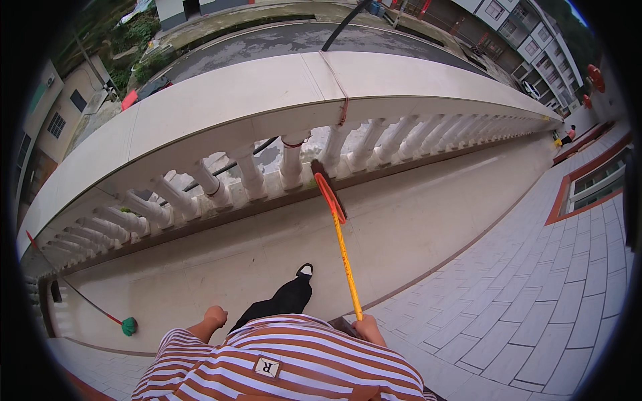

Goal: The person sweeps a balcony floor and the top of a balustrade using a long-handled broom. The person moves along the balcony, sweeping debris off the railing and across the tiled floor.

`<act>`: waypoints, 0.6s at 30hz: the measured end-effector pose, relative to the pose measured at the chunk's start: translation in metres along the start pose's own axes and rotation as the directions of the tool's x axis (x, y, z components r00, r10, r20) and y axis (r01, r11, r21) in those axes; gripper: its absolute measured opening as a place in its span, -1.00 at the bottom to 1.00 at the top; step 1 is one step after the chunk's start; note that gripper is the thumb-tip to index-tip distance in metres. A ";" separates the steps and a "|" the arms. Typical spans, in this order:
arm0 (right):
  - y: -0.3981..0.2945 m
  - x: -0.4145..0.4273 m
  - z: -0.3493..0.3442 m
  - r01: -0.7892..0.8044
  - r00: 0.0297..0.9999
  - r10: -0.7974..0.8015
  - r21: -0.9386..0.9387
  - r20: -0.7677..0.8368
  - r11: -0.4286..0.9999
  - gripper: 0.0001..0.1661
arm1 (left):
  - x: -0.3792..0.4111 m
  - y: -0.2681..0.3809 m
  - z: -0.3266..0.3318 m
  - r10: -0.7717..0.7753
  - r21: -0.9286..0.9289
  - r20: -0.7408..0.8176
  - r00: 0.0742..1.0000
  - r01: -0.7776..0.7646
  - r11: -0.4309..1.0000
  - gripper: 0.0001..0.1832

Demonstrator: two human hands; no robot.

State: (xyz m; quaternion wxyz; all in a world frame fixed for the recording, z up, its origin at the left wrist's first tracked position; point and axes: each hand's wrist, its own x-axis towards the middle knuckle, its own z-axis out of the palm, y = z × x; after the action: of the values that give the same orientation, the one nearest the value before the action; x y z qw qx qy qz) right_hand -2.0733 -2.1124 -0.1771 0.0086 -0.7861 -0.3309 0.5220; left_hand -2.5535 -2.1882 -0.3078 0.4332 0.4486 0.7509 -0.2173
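Note:
My right hand [368, 329] is closed around the lower end of a yellow broom handle [347, 265]. From there the handle runs up to an orange-framed broom head [329, 196] with dark bristles, whose far end lies against the foot of the balustrade. My left hand [216, 316] hangs at the left, its fingers curled in, with no object visible in it. One foot [305, 270] in a dark shoe stands on the balcony floor, left of the broom handle.
A white balustrade [241, 175] with a broad rail [215, 105] borders the balcony. A green-headed mop [129, 326] leans at the far left. Grey tiled wall [481, 321] and a red-framed window [592, 188] lie right. Another person [570, 134] is far down the balcony.

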 end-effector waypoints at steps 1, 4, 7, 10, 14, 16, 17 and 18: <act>0.000 -0.012 0.002 -0.015 0.999 0.008 0.136 0.053 0.991 -0.90 | -0.034 -0.006 0.011 0.008 0.076 0.023 1.000 -0.009 0.997 -0.65; -0.047 -0.060 0.013 -0.073 0.953 -0.072 0.451 0.295 0.890 -0.84 | -0.086 -0.056 0.049 -0.074 0.038 0.080 0.994 0.071 0.997 -0.67; -0.072 -0.096 0.016 -0.140 0.865 -0.188 0.583 0.466 0.801 -0.84 | -0.099 -0.061 0.041 0.162 -0.021 -0.016 0.987 -0.163 0.986 -0.82; -0.072 -0.101 0.004 -0.186 0.815 -0.219 0.601 0.536 0.778 -0.83 | -0.076 -0.047 0.017 -0.029 -0.834 -0.084 0.996 -0.055 0.549 -0.91; -0.059 -0.074 0.005 -0.306 0.755 -0.167 0.565 0.634 0.766 -0.81 | -0.074 -0.016 -0.026 0.050 -0.901 -0.242 0.969 -0.244 0.358 -0.87; -0.065 -0.064 0.023 -0.312 0.765 -0.159 0.575 0.624 0.756 -0.81 | -0.065 -0.026 -0.029 0.067 -0.891 -0.235 0.970 -0.242 0.385 -0.88; -0.070 -0.063 0.032 -0.314 0.772 -0.157 0.583 0.617 0.749 -0.81 | -0.057 -0.031 -0.030 0.079 -0.884 -0.232 0.970 -0.244 0.399 -0.88; -0.080 -0.069 0.040 -0.298 0.784 -0.157 0.585 0.601 0.754 -0.81 | -0.051 -0.041 -0.028 0.080 -0.900 -0.204 0.976 -0.219 0.377 -0.89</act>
State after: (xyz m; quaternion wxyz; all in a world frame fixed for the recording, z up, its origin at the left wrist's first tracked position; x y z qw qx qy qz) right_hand -2.1633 -2.0990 -0.1103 0.1524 -0.5299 -0.0796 0.8305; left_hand -2.5903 -2.2138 -0.2528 0.5777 0.2144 0.7276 0.3013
